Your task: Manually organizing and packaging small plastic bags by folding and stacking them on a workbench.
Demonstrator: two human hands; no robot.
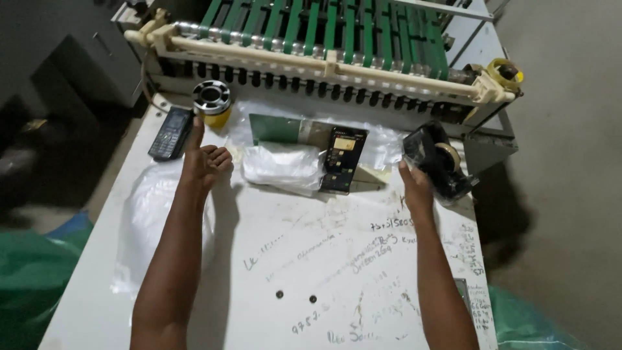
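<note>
Near edge of white desk: covered in scrawled handwriting, two small dark holes near the middle. Green sacking off both near corners, below desk level. Along the left edge, a sheet of clear plastic film lying flat, partly under the left forearm. Left hand farther in, toward the far-left corner: fingers curled loosely, thumb stretched up and out, tip reaching toward a yellow tape roll with a dark core; holding nothing. Just left of the thumb, a black keypad phone, lying flat, close to the far-left corner. Right hand near the right edge, closed around the near side of a black tape dispenser, fingers hidden behind it; dispenser tilted, roll of tape visible inside, apparently lifted off the desk, though contact underneath not clear. Between the hands, mid-desk: a folded stack of clear plastic bags, and touching its right side a small black device with a yellow label. Behind those, a green panel and more loose plastic. Along the far edge: a machine with green belts over cream rollers, a yellow-rimmed spool at its right end.
</note>
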